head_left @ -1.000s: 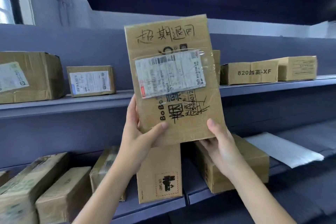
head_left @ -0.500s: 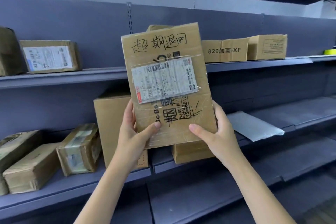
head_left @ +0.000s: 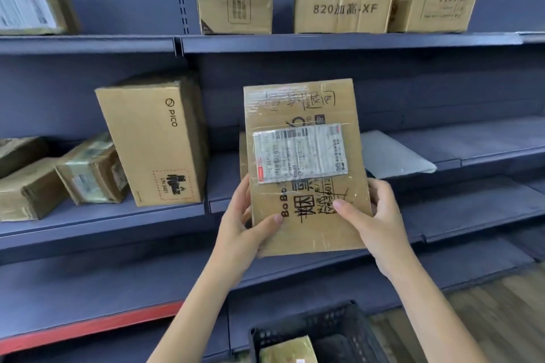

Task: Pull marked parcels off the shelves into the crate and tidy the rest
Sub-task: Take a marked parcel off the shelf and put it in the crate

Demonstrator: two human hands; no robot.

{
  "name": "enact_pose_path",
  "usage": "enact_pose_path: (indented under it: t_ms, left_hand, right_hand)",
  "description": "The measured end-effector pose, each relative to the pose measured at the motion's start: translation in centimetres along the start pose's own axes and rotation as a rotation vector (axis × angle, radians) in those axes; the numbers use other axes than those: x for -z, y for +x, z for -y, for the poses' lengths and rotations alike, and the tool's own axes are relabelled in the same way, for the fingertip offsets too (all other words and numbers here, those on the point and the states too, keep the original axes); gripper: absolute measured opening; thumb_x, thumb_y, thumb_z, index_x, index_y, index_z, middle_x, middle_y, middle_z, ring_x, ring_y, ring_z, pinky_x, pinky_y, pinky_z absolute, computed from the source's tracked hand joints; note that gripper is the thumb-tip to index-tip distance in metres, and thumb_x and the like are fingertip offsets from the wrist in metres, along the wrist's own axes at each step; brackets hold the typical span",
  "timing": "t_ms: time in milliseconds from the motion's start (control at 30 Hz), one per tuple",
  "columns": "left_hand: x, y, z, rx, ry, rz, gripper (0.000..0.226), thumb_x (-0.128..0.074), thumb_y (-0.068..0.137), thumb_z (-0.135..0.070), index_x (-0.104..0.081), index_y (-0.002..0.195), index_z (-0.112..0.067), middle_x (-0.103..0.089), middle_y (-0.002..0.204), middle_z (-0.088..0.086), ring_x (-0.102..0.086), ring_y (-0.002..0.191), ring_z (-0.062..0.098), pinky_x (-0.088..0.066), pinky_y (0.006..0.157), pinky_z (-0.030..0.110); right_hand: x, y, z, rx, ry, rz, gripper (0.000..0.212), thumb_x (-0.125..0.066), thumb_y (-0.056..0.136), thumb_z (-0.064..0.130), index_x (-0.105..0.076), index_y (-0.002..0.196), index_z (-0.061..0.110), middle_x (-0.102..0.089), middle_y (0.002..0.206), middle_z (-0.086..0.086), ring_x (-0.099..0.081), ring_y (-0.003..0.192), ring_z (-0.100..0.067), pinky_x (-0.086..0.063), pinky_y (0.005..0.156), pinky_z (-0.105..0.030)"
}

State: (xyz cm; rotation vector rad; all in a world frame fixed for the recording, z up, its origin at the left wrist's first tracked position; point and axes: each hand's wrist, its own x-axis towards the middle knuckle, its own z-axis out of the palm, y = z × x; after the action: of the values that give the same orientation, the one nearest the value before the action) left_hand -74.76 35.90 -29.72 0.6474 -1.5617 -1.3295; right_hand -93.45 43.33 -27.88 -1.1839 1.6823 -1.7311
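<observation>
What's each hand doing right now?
Left hand: holding the marked parcel at its lower left edge.
Right hand: holding the same parcel at its lower right edge.

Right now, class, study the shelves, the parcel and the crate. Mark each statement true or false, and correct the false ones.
1. Both hands hold the handwritten parcel. True: left hand and right hand grip its lower edges.
2. The black crate is empty. False: a parcel already lies in it.
3. The PICO box stands on end on the middle shelf. True.
4. The 820 box sits on the floor. False: it sits on the top shelf.
</observation>
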Motion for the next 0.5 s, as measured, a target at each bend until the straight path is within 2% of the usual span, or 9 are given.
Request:
enact_pose_path:
  t_ms: [100,233,400,500]
  left_hand:
    - [-0.3,-0.7,1.6,0.081,0.004,-0.010,0.067,-0.065,0.081,0.001,-0.044,0.130,-0.039,-0.064,0.120,-0.013,-0.061,0.110,0.011,-0.053,0.080,0.023]
    - [0.4,-1.1,3.8,0.171,-0.011,-0.002,0.068,-0.061,0.082,0.008,-0.043,0.132,-0.036,-0.064,0.121,-0.007,-0.064,0.105,0.013,-0.055,0.075,0.024]
    - [1.9,-0.5,6.0,0.215,0.025,0.063,0.071,-0.061,0.083,0.006,-0.042,0.130,-0.044,-0.062,0.122,-0.013,-0.060,0.112,0.014,-0.052,0.091,0.039]
    - [2.7,0.4,7.3,0.223,0.047,0.109,0.073,-0.060,0.082,0.007,-0.042,0.126,-0.048,-0.061,0.123,-0.013,-0.058,0.113,0.013,-0.052,0.091,0.036]
  right_hand:
    - [0.2,-0.8,-1.8,-0.070,-0.039,0.013,0.050,-0.074,0.075,0.022,-0.044,0.113,0.027,-0.055,0.106,0.018,-0.053,0.098,0.000,-0.045,0.081,-0.025]
    - [-0.3,-1.9,-4.0,-0.166,-0.069,0.018,0.044,-0.077,0.072,0.019,-0.044,0.101,0.028,-0.055,0.104,0.014,-0.054,0.096,-0.001,-0.045,0.071,-0.021]
    - [-1.8,-2.4,-5.4,-0.283,-0.075,-0.039,0.041,-0.077,0.072,0.017,-0.045,0.096,0.026,-0.058,0.101,0.007,-0.056,0.092,-0.007,-0.046,0.066,-0.024]
    - [-2.6,-2.4,-6.0,-0.338,-0.080,-0.065,0.040,-0.076,0.073,0.015,-0.045,0.098,0.021,-0.058,0.099,0.006,-0.056,0.089,-0.007,-0.044,0.063,-0.022]
